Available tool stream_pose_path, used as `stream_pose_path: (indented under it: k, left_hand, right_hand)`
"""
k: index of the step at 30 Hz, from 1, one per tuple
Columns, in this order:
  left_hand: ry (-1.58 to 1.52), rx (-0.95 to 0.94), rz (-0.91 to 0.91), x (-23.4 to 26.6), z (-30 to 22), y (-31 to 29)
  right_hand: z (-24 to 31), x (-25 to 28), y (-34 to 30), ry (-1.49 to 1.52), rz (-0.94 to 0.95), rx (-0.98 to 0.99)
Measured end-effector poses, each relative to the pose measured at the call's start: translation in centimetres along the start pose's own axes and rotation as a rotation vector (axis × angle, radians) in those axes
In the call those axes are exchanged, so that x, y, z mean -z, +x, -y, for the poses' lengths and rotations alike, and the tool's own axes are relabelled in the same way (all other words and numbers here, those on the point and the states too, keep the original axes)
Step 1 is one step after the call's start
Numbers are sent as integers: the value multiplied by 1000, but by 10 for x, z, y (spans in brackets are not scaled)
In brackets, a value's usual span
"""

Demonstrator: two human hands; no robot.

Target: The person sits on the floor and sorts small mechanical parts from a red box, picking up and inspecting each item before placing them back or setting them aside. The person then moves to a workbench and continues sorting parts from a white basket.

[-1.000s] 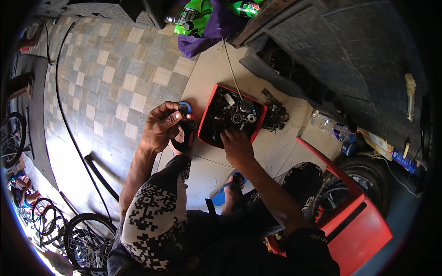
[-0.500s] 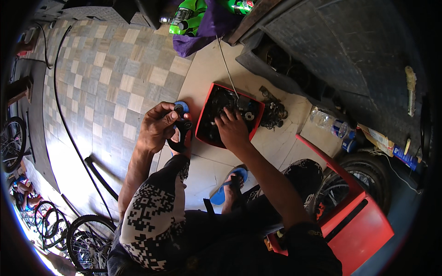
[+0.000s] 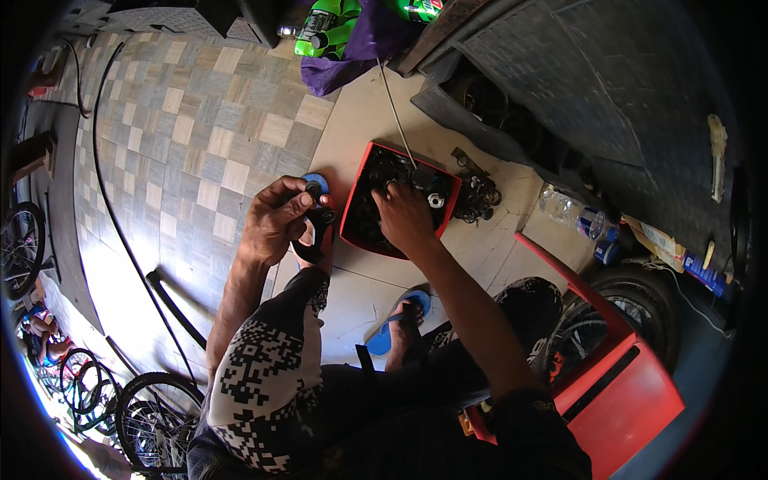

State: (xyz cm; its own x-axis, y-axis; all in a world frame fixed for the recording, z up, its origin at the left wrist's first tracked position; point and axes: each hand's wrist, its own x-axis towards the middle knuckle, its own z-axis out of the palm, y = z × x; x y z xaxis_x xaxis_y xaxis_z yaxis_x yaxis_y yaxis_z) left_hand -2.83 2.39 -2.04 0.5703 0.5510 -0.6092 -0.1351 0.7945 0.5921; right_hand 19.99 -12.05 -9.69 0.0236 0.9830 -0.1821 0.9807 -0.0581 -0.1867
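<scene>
My left hand [image 3: 276,220] is raised above my left foot, with thumb and index finger pinching a small dark round part [image 3: 313,189]. Just below those fingers a black curved part with a hole at its end [image 3: 323,214] shows against the hand; part of it is hidden. My right hand [image 3: 404,214] reaches into a red box [image 3: 346,224] of dark metal parts. Its fingers are curled and close together among the parts, and what lies under the fingertips is hidden. A silver nut-like part [image 3: 435,201] sits beside this hand.
A thin metal rod [image 3: 396,112] leans out of the box. Dark chain-like parts [image 3: 478,192] lie right of it. A purple bag [image 3: 340,72] with green bottles stands beyond. Clear plastic bottles [image 3: 572,212], a tyre [image 3: 640,296] and a red plastic chair [image 3: 620,408] are at the right.
My right hand's fingers have drawn together and curled among the parts in the box. The black curved part at my left hand has turned and shows less of its length.
</scene>
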Motion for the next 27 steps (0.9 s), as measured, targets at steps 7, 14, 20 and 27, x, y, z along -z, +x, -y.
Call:
stream_pose_path:
  k: [7, 14, 20, 27]
  left_hand:
    - [22, -17, -41, 1, 0, -2]
    - [4, -4, -55, 1, -1, -3]
    - [14, 7, -65, 9, 0, -3]
    - [5, -21, -51, 10, -2, -3]
  right_hand:
    - [-10, -18, 15, -85, 221, -70]
    - [-21, -8, 13, 79, 273, -122]
    - [-22, -18, 24, 169, 186, -212]
    - [-21, -26, 26, 169, 128, -311]
